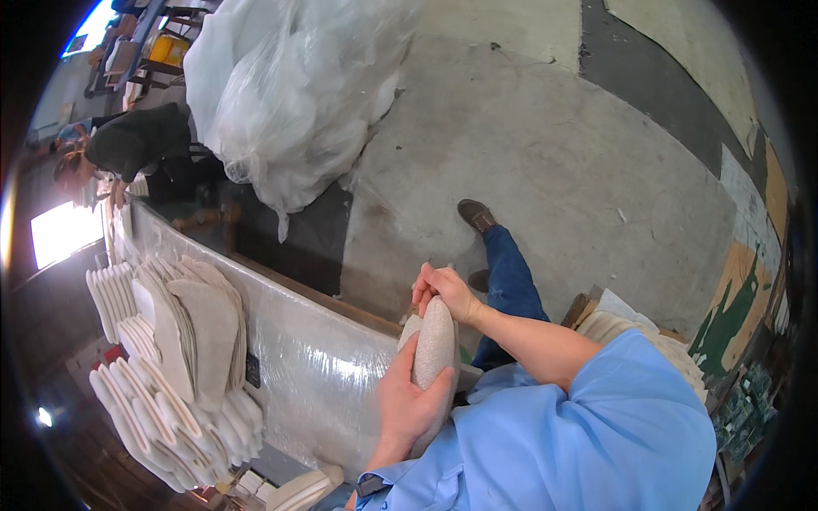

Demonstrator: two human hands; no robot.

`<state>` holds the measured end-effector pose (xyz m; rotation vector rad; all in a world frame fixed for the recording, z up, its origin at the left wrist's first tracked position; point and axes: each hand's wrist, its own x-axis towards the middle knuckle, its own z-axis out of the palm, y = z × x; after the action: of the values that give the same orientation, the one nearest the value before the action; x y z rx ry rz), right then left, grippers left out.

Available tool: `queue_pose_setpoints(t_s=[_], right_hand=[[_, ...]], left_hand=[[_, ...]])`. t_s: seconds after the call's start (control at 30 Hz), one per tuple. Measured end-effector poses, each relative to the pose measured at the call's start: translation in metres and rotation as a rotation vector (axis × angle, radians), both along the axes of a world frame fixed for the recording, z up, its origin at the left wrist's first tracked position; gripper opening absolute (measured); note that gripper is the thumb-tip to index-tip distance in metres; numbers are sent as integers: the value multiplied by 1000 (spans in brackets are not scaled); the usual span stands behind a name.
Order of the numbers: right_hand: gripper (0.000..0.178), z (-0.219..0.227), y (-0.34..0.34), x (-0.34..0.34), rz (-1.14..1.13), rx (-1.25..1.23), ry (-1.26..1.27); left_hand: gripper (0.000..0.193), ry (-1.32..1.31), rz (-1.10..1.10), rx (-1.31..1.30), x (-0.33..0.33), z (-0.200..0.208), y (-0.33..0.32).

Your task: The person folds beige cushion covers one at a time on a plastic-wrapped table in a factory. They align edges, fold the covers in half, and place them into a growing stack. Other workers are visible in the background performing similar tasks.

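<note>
A thick padded piece in beige woven fabric (438,336), long with a rounded end, stands on edge close to my body at the near side of the film-covered table (324,349). My left hand (411,396) is wrapped round its left side, fingers along one face and thumb across the edge. At the far end, my right hand (448,289) is closed with bent fingers against the piece's tip; its fingertips are partly hidden. A paler strip of the piece or of a second layer shows beside my left fingers, and I cannot tell which.
On the table's left stand stacks of grey-beige padded pieces (209,328) and whitish ones (145,417). A large clear plastic bag (298,94) of white material lies beyond. Another person (141,140) bends over the table's far end. Cream pieces (630,341) are piled at my right.
</note>
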<state>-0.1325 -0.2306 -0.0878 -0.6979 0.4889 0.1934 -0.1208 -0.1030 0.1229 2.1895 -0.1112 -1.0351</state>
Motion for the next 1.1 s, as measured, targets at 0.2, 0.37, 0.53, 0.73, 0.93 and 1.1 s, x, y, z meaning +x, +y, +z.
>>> queue_pose_setpoints(t_s=[0.2,0.37,0.53,0.73,0.93,1.1], right_hand=[[73,-45,26,-13,77,411,172],[68,-23,45,-15,40,353,282],[62,23,28,-24,180,296,54],[42,21,35,-33,221,59,-78],[41,36,16,-13,242,-47,-182],[51,23,12,-17,524,-19,-157]], left_hand=[[70,-55,-1,-23,-5,0,-7],[60,76,159,-71,31,-2,66],[61,-156,248,144,41,-23,166],[76,-453,144,285,-1,-78,174],[73,-585,106,394,-41,-82,171],[61,-454,327,535,-78,-64,211]])
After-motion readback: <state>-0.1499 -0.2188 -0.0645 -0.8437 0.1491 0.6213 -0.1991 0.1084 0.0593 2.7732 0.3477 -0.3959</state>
